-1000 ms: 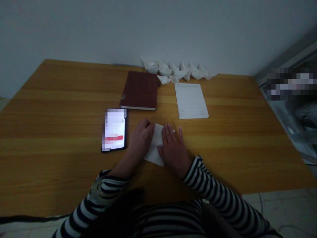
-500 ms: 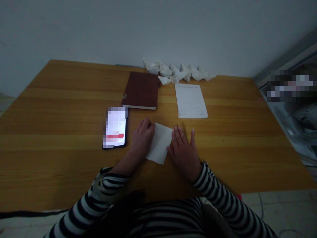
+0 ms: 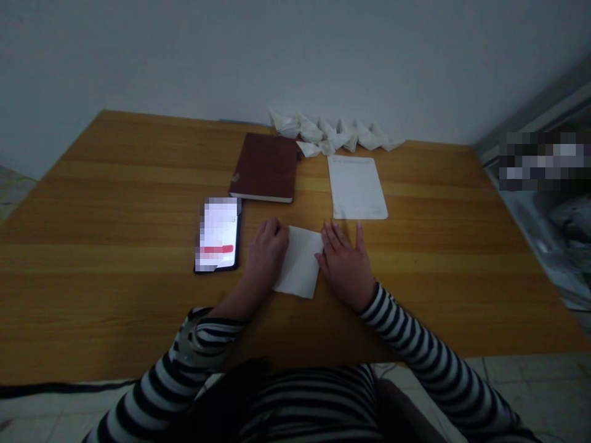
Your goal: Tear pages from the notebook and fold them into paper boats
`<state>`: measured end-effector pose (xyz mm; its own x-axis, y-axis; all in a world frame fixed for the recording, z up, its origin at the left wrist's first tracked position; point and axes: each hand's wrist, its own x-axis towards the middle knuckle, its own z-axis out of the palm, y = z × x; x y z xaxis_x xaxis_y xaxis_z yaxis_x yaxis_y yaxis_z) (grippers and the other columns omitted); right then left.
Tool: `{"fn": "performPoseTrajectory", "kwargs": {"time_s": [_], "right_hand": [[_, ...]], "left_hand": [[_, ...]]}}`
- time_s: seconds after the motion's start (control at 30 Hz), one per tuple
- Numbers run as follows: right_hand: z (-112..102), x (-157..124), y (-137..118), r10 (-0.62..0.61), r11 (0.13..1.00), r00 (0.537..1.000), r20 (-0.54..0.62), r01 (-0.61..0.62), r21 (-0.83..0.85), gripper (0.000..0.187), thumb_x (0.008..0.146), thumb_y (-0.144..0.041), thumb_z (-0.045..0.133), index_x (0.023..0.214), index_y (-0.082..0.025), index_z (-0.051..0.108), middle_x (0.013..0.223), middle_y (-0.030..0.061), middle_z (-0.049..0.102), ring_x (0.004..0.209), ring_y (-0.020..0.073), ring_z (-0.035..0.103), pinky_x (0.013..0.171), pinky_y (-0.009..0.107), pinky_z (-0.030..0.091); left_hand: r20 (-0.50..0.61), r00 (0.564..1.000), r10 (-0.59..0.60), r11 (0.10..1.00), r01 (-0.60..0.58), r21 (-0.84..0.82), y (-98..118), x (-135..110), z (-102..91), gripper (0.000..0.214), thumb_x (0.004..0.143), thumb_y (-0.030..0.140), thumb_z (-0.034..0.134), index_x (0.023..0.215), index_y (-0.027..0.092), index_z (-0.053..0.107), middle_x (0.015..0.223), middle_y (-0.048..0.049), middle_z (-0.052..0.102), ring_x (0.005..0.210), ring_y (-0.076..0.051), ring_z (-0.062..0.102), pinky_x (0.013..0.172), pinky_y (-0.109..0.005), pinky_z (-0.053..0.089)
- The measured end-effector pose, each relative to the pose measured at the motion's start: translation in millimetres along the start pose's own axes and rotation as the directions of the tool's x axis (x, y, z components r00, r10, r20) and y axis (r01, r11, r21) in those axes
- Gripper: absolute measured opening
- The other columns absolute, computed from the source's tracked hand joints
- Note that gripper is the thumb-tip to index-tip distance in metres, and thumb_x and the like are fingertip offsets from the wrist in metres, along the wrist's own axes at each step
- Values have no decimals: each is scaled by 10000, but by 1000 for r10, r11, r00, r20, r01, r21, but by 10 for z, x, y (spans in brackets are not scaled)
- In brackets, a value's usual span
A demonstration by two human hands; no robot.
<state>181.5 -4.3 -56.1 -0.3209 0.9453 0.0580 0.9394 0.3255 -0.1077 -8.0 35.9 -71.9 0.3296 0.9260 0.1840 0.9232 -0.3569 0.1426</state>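
Observation:
A folded white sheet of paper (image 3: 300, 263) lies flat on the wooden table (image 3: 115, 203) in front of me. My left hand (image 3: 265, 255) rests on its left edge with the fingers curled and pressing the top left corner. My right hand (image 3: 345, 261) lies flat with fingers stretched out, its fingertips touching the sheet's right edge. Both arms wear black-and-white striped sleeves.
A lit phone (image 3: 218, 235) lies left of my left hand. Behind it sits a dark red notebook (image 3: 266, 167), and to its right a stack of white lined paper (image 3: 356, 187). Several folded paper boats (image 3: 332, 133) line the wall. Dark clutter stands at the right.
My right hand has slid rightward off the top of the sheet to its right edge, uncovering the paper. My left hand has stayed on the left edge.

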Motion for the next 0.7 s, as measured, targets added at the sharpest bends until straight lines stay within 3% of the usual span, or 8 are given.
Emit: {"fn": "performPoseTrajectory", "kwargs": {"time_s": [0.1, 0.2, 0.4, 0.53, 0.63, 0.7], "right_hand": [[12, -64, -10, -28, 1000, 1000, -13, 28, -5, 587, 997, -344, 431, 1489, -28, 381, 1586, 204, 307, 1501, 323, 258, 1219, 643, 60], [21, -23, 1, -147, 989, 989, 4, 147, 13, 580, 1001, -331, 430, 1518, -82, 345, 1603, 150, 304, 1516, 303, 218, 1224, 635, 69], [50, 318, 96, -490, 870, 867, 86, 482, 99, 539, 1013, -300, 412, 1530, -169, 336, 1587, 95, 369, 1477, 227, 334, 1253, 531, 105], [31, 256, 242, -491, 871, 865, 104, 483, 90, 538, 1010, -260, 409, 1522, -113, 338, 1595, 123, 343, 1484, 213, 319, 1256, 494, 137], [0, 90, 397, -458, 889, 884, 99, 451, 79, 517, 1020, -231, 368, 1521, -108, 336, 1599, 124, 331, 1495, 206, 292, 1255, 508, 143], [-18, 14, 481, -446, 894, 890, 97, 440, 83, 518, 1019, -226, 369, 1524, -120, 330, 1595, 122, 339, 1494, 204, 293, 1253, 526, 134]], "left_hand": [[-11, 1000, -13, 1000, 12, -19, -7, -2, 17, 230, 974, 170, 434, 933, 157, 660, 989, -109, 602, 937, -244, 554, 765, -338, 496], [-13, 1000, -12, 998, 11, -60, -16, 6, 16, 235, 971, 167, 433, 915, 151, 661, 981, -120, 600, 930, -252, 552, 782, -351, 490], [-9, 999, -31, 992, 29, -125, -47, 43, 29, 229, 976, 210, 459, 858, 155, 648, 944, -107, 601, 887, -239, 569, 762, -341, 495], [-10, 998, -67, 987, 64, -147, -43, 55, 41, 194, 971, 181, 456, 938, 138, 641, 967, -111, 606, 905, -233, 583, 798, -338, 503], [-28, 998, -59, 988, 55, -142, -41, 51, 26, 278, 962, 160, 461, 1203, 107, 588, 1103, -151, 599, 1018, -262, 578, 879, -382, 495], [-43, 999, -25, 996, 21, -91, -47, 41, 12, 398, 950, 145, 473, 1345, 162, 519, 1274, -177, 545, 1154, -303, 535, 950, -447, 462]]}}
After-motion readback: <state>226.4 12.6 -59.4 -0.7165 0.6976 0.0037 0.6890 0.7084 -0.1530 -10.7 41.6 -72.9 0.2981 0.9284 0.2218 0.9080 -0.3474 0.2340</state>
